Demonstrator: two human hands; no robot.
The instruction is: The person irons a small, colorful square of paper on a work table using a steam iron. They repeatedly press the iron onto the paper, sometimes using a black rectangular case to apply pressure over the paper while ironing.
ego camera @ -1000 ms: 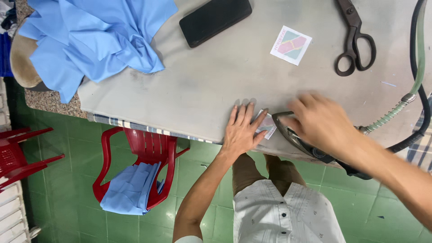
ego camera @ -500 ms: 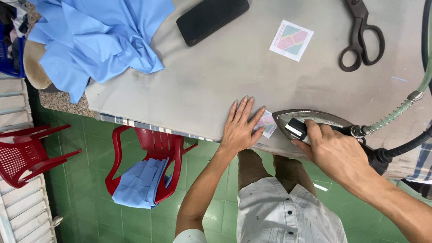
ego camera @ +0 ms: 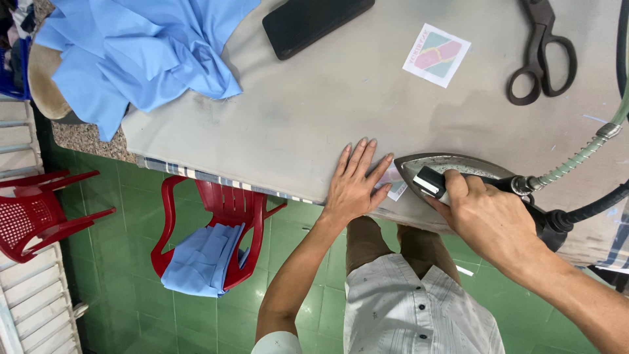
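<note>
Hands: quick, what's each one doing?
Left hand: open, flat on the small label.
Right hand: closed around the iron handle.

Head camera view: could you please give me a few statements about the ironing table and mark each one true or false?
1. The right hand grips the handle of the iron. True.
2. The left hand holds the scissors. False: it lies flat on the table beside a small patch; the scissors lie untouched.
3. A black phone lies on the table. True.
4. The red chair is empty. False: folded blue fabric rests on it.
</note>
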